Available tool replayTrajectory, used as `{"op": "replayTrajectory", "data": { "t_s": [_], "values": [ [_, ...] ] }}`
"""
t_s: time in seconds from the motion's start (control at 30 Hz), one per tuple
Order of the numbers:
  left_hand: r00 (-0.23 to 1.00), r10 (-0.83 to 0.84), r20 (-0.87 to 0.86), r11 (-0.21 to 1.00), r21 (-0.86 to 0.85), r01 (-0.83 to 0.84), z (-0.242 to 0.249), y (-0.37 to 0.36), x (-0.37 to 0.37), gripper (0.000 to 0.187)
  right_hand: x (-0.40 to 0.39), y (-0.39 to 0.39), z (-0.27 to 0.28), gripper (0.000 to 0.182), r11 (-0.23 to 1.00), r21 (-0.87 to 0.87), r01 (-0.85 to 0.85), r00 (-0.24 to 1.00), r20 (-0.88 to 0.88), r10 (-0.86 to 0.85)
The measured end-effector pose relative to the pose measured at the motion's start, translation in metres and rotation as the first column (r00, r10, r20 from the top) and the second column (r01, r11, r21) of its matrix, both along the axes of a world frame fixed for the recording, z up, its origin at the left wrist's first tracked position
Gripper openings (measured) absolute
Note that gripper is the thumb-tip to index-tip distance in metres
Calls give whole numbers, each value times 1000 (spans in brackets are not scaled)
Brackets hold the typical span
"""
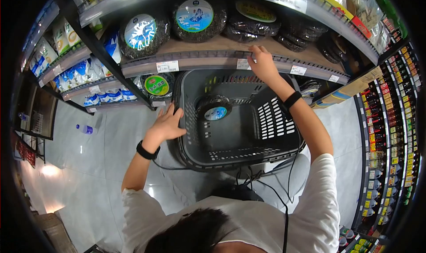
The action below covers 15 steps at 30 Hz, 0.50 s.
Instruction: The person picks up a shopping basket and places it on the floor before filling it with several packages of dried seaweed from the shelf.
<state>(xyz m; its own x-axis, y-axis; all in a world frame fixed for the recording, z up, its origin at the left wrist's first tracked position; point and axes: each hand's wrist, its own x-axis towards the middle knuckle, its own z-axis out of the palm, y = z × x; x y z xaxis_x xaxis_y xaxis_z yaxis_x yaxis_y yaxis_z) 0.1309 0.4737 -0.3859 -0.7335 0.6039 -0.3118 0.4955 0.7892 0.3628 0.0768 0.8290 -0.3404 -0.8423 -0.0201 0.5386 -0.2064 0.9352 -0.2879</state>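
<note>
A dark grey plastic shopping basket sits at my lap, against the shelf front. Inside it lies one round black pack, apparently dried seaweed, with a blue label. My left hand is at the basket's left rim, fingers spread and thumb over the edge. Above the basket's far side, my right hand reaches to the shelf edge, its fingers apart and nothing visible in them. Just beyond its fingertips are stacked black round packs. More stand to the left, including a blue-labelled pack.
Price tags line the shelf lip. Below left, a green-labelled round pack stands on a lower shelf. A bottle lies on the floor. Bottle shelves rise at right. Black cables hang before my body.
</note>
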Motion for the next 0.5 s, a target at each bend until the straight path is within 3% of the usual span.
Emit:
{"op": "replayTrajectory", "data": {
  "t_s": [0.07,0.13,0.17,0.33,0.5],
  "values": [
    [998,18,-57,1000,22,-17,-1,-7,2,49,-14,-7,8,23,990,138,29,999,-22,-26],
    [999,34,5,999,-12,-33,-2,-12,-1,52,-21,-12,5,25,960,275,42,999,14,-48],
    [998,51,22,999,-16,-51,-4,-13,-1,52,-27,-11,-1,29,942,331,53,989,112,-95],
    [995,41,89,991,-133,-29,5,-13,-9,60,-27,-10,-6,29,958,285,16,984,168,-66],
    [997,40,70,988,-151,-29,7,-13,-9,53,-23,-5,-9,30,962,274,-19,982,188,-33]
  ]
}}
